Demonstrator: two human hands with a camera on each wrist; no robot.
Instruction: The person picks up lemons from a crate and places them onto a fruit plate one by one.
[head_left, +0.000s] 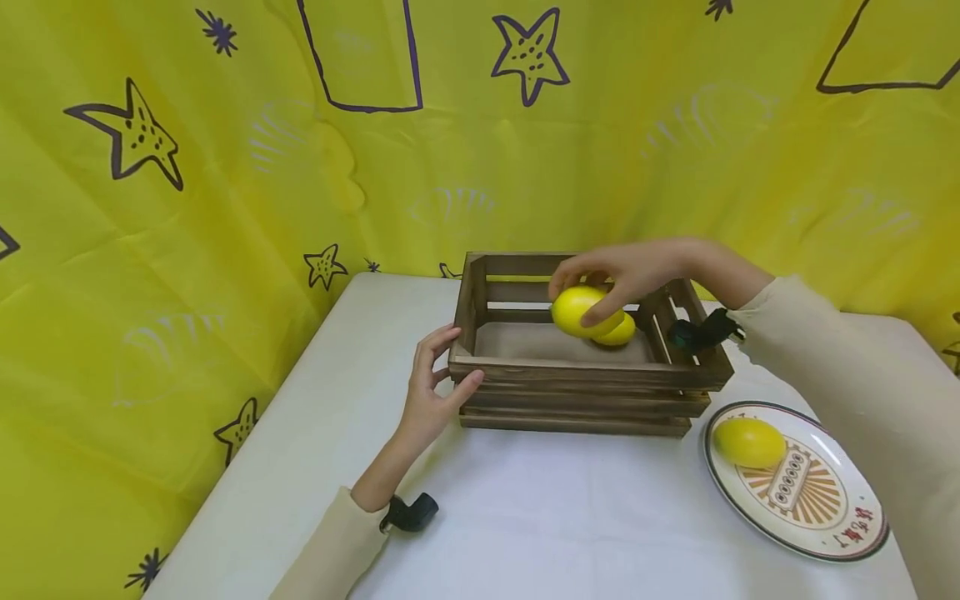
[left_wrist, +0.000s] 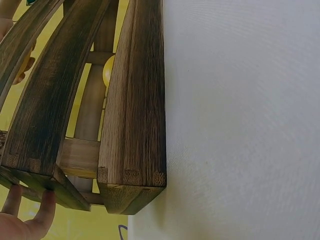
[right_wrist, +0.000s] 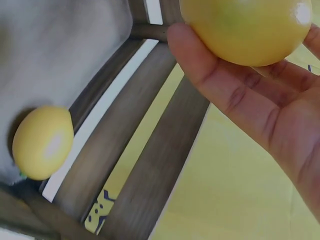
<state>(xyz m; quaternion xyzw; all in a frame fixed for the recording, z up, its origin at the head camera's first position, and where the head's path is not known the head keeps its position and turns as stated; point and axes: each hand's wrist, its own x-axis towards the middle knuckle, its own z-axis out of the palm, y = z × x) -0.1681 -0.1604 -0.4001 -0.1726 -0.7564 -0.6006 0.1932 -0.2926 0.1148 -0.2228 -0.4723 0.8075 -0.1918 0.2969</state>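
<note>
A brown slatted wooden crate (head_left: 570, 400) stands on the white table. My right hand (head_left: 637, 271) grips a yellow lemon (head_left: 577, 310) over the crate's inside. Below it a second lemon (head_left: 617, 331) lies on the crate floor; the right wrist view shows this lemon (right_wrist: 44, 142) near the slats, apart from the held one (right_wrist: 245, 30). My left hand (head_left: 431, 392) holds the crate's left end, thumb at the front corner and fingers along the side. In the left wrist view, fingertips (left_wrist: 46, 202) touch the end slats.
At the right a white patterned plate (head_left: 832, 533) carries another lemon (head_left: 748, 443), partly beside my right sleeve. Behind the table hangs a yellow curtain (head_left: 420, 167) with stars drawn on it. White tabletop (head_left: 540, 508) extends in front of the crate.
</note>
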